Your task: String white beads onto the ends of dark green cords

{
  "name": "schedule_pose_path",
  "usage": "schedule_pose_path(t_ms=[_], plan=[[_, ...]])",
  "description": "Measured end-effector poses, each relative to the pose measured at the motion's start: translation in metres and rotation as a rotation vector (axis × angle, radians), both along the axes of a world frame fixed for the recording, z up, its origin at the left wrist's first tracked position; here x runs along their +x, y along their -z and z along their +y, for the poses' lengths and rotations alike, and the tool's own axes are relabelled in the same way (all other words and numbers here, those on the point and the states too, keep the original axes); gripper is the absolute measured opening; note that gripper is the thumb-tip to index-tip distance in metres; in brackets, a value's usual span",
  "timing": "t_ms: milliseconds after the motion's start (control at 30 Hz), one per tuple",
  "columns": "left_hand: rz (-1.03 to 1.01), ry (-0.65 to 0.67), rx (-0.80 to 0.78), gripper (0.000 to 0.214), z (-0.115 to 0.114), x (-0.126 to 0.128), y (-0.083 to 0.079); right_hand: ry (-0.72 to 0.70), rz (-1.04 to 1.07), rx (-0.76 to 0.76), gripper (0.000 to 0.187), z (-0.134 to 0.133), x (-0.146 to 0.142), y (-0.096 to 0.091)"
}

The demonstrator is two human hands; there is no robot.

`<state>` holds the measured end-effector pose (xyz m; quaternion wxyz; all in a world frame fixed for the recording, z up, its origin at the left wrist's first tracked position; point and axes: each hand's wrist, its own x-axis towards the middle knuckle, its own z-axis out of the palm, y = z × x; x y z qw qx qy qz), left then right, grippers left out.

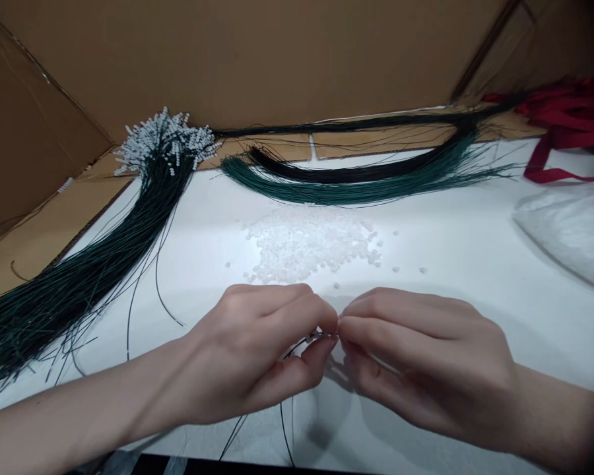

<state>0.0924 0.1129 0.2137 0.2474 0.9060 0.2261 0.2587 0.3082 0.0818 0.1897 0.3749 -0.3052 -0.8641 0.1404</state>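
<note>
Over the white surface, my left hand (pixel 257 343) pinches a thin dark wire (pixel 297 346) between thumb and index finger. A few tiny clear beads seem to be on the wire at the fingertips. Loose wire ends hang below that hand. Fingertip to fingertip with it, my right hand (pixel 430 349) is closed in a pinch; whatever lies between its fingers is hidden. Just beyond both hands spreads a pile of small clear beads (pixel 311 241), with several stray ones around it.
At left lies a thick bundle of dark green wires (pixel 138 224) with white beaded tips (pixel 165 142). Green wires (pixel 336 191) and black wires (pixel 356 173) curve along the back. Red ribbon (pixel 574 125) and a clear plastic bag (pixel 569 231) lie right. Cardboard walls (pixel 277 59) enclose the back.
</note>
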Motion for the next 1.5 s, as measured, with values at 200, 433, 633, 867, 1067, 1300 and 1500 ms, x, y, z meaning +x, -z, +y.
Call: schedule_pose_path(t_ms=[200, 433, 633, 867, 1067, 1300, 1500], plan=[[-0.007, -0.004, 0.023, 0.008, 0.0005, -0.0001, -0.0005, -0.007, 0.018, 0.002, 0.012, 0.0000, -0.0011, -0.0013], [0.039, 0.005, 0.019, 0.007, 0.0008, -0.0041, 0.0012, 0.010, -0.010, 0.003, 0.015, 0.0000, 0.0005, -0.0021], [0.007, 0.068, -0.015, 0.012, 0.0018, -0.0025, 0.0011, 0.010, -0.003, 0.004, 0.018, 0.0001, -0.0013, -0.0031], [-0.025, -0.004, 0.045, 0.009, 0.0023, -0.0011, -0.0006, 0.058, 0.015, -0.018, 0.019, -0.0007, -0.0024, -0.0064], [-0.067, -0.005, -0.018, 0.013, 0.0028, -0.0020, -0.0011, 0.059, 0.047, -0.091, 0.012, 0.0014, -0.0029, -0.0066], [-0.045, -0.012, -0.025, 0.012, 0.0021, -0.0007, -0.0032, 0.050, 0.071, -0.150, 0.012, 0.0014, -0.0027, -0.0054], [-0.063, -0.028, -0.014, 0.011, 0.0023, -0.0006, -0.0062, 0.047, 0.065, -0.165, 0.011, 0.0035, -0.0003, -0.0027]])
